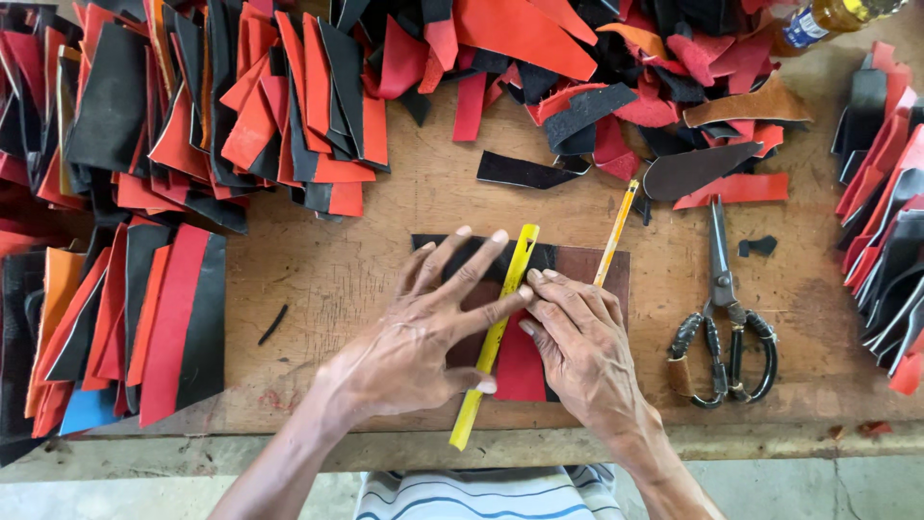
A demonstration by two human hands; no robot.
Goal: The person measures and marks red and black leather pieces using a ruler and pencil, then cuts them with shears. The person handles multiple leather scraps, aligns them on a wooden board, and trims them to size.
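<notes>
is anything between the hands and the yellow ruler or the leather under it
Nothing visible. The left hand presses flat on the yellow ruler and the right hand rests on the leather pieces beside it, both in direct contact.

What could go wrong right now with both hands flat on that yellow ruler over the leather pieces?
1. The yellow ruler overhangs the table edge; a nudge from the left hand might skew it.
2. The right hand is flat on the stacked red and black pieces, which could slide out of line.
3. The pencil rests loose at the dark backing piece and may roll toward the scissors.
</notes>
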